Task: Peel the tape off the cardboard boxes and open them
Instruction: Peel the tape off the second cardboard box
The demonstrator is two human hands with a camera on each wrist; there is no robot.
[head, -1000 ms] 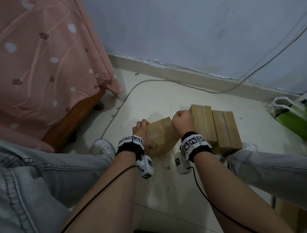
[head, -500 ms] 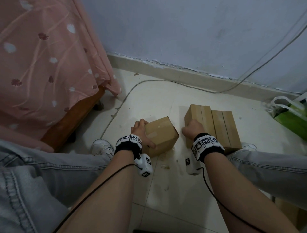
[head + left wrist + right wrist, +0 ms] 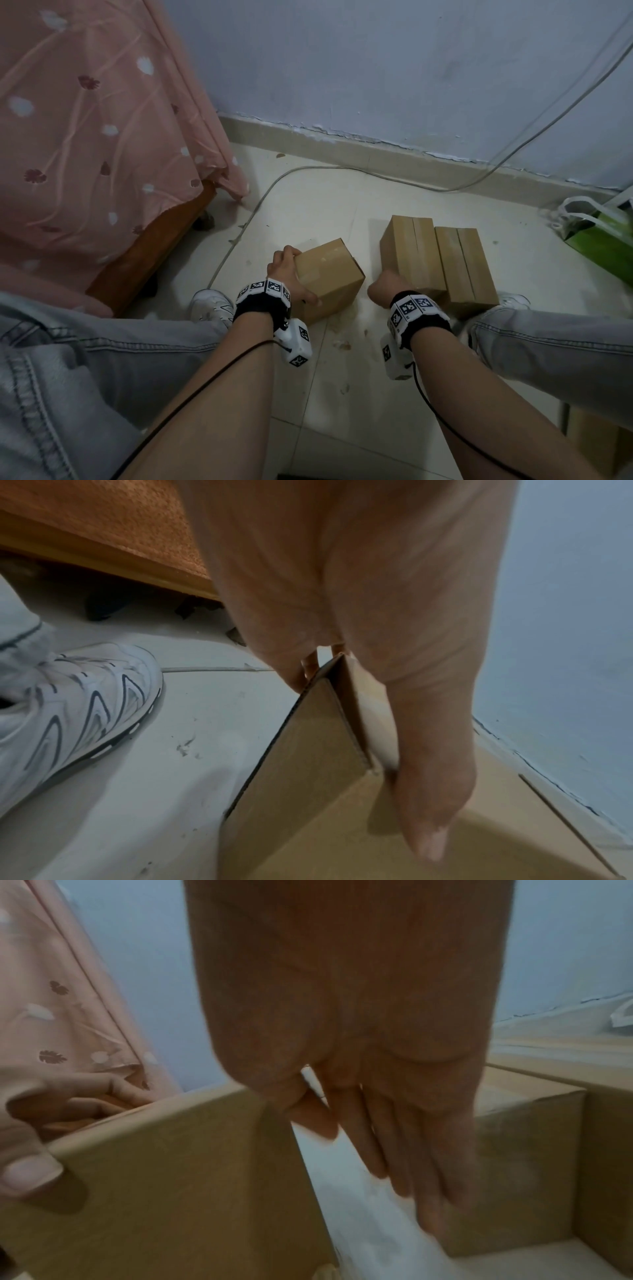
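Note:
A small brown cardboard box (image 3: 329,277) stands on the floor tiles between my knees. My left hand (image 3: 291,274) grips its left corner, with the fingers over the far edge and the thumb (image 3: 431,777) pressed on the near face. A glossy strip shows under the thumb on that face (image 3: 377,723). My right hand (image 3: 387,287) hangs low in the gap between this box (image 3: 171,1164) and two longer boxes (image 3: 411,253) (image 3: 469,267) standing side by side. Its fingers (image 3: 394,1137) point down, straight and loose. I cannot tell whether tape is between them.
A bed with a pink flowered cover (image 3: 85,137) and a wooden frame (image 3: 154,253) fills the left. A white cable (image 3: 274,181) runs across the floor to the wall. A green bag (image 3: 603,240) lies at the right. My white shoe (image 3: 209,305) sits left of the box.
My right hand has left the top of the small box and dropped to the right, into the gap beside the two longer boxes. The left hand has kept its hold.

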